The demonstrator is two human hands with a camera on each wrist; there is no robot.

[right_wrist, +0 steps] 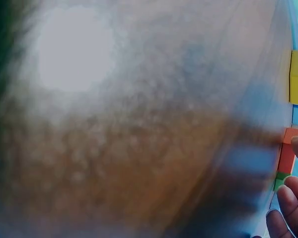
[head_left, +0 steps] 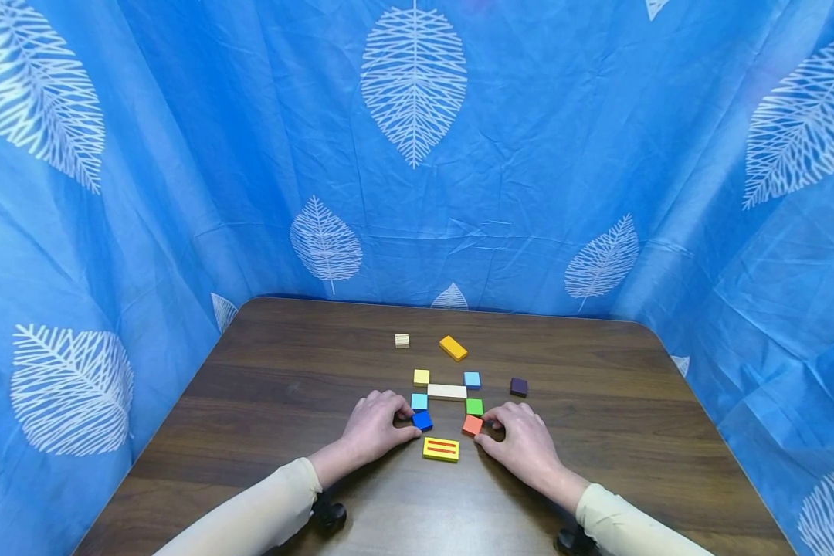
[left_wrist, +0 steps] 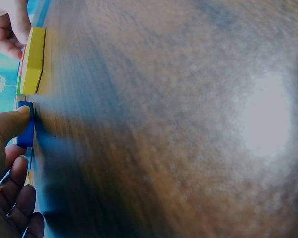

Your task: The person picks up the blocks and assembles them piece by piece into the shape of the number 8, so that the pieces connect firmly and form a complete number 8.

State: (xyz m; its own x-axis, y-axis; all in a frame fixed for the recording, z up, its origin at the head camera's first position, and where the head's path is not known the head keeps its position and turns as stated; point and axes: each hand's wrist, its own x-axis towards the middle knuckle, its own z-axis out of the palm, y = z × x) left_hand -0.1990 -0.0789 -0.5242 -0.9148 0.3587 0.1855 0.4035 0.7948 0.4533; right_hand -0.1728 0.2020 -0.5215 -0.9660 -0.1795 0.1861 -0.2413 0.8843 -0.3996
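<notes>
My left hand pinches a dark blue block between thumb and fingers at the tabletop; in the left wrist view the thumb lies on the near face of that block. On the other side, my right hand holds an orange-red block by its right edge, thumb at the front corner. Just behind the blue block lies a light blue block, and behind the orange-red one a green block. Between the hands and nearer the body sits a yellow block with red stripes.
A long cream block lies crosswise behind, with a yellow block and another light blue block at its ends. Farther out are a dark purple block, an orange block and a small beige block. Blue curtains surround the wooden table.
</notes>
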